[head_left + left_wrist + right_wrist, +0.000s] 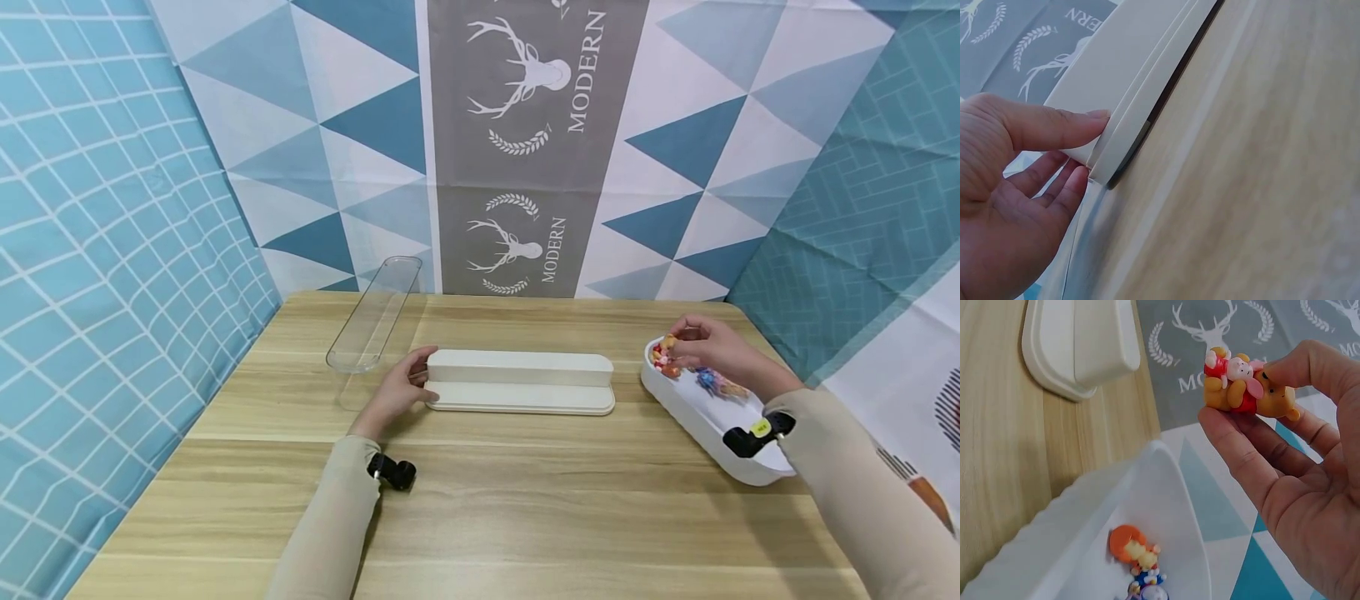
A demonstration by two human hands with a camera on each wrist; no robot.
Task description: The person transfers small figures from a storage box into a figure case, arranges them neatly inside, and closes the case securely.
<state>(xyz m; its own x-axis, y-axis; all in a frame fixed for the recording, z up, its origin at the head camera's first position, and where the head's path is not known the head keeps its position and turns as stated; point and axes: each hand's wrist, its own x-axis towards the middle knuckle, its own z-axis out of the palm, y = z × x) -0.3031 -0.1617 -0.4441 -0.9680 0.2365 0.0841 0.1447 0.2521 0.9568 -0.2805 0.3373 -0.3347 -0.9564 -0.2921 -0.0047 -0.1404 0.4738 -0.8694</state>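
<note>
My left hand (393, 390) grips the left end of a cream two-step display stand (517, 395) on the table. In the left wrist view its thumb (1079, 128) presses on the lower step near the edge, with fingertips at the end below it. At the right, my right hand (712, 346) pinches a small bear figurine (1254, 403) in a red top, with a pink piglet at its front. That figurine is over the far end of a white oblong bin (682, 412). Inside the bin lie more figurines, among them an orange-and-blue one (1144, 556).
A clear oblong cover (371, 325) lies on the wooden table (495, 508) at the back left. Patterned cloth (517, 150) hangs behind the table, and a blue tiled sheet (112, 233) runs along the left side. A teal sheet (862, 225) hangs at the right.
</note>
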